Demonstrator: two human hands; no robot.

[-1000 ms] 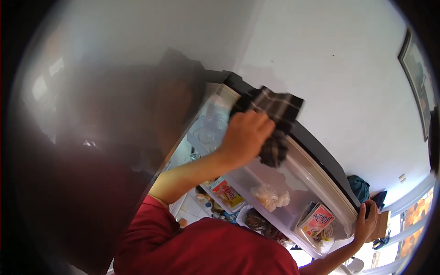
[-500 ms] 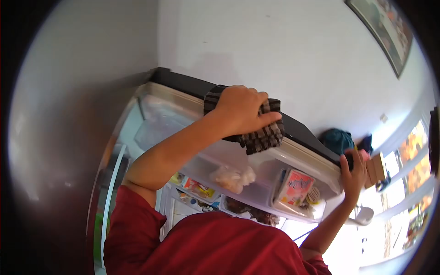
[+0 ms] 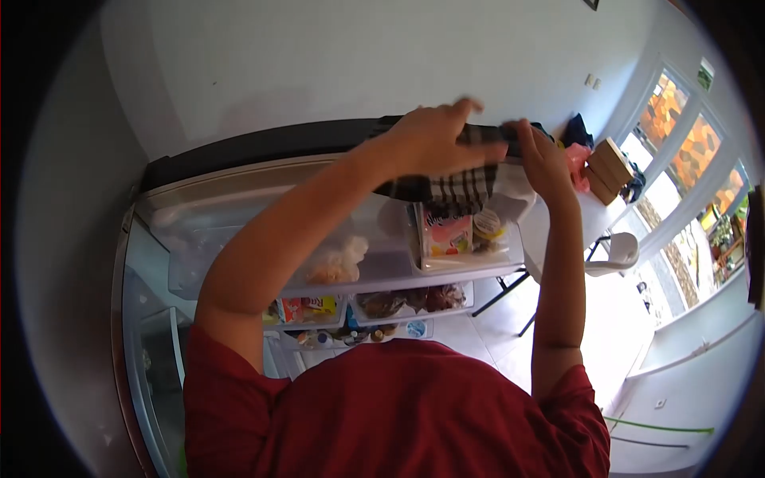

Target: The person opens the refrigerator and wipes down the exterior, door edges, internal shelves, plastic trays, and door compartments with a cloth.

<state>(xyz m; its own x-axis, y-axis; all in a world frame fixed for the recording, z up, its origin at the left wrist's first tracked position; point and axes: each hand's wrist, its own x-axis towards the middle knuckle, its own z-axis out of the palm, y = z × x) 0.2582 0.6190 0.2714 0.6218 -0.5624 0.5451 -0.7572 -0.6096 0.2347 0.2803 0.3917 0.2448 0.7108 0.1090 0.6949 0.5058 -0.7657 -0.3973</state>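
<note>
A dark checked cloth [image 3: 466,190] drapes over the black top edge of an open fridge door [image 3: 263,137]. My left hand [image 3: 438,139] is over the cloth with its fingers stretched apart, slightly smeared by motion. At the right end of the door, my right hand [image 3: 546,163] has its fingers curled at the top edge, close to the cloth's side. Part of the grip is hidden. Below the cloth, a door shelf holds a pink-and-white pack [image 3: 446,233], a round-lidded tub [image 3: 486,223] and a pale plastic bag [image 3: 339,261].
Lower door bins hold colourful packets [image 3: 307,307] and dark bagged items [image 3: 414,301]. To the right stand a white table, a white chair [image 3: 613,253] and a cardboard box [image 3: 609,169] beside a pink bag [image 3: 577,163]. A wall rises behind the door.
My view has turned and levelled. The left hand has loosened from gripping the cloth, its fingers now spread. My right hand appears closer to the cloth. More of the room shows at right.
</note>
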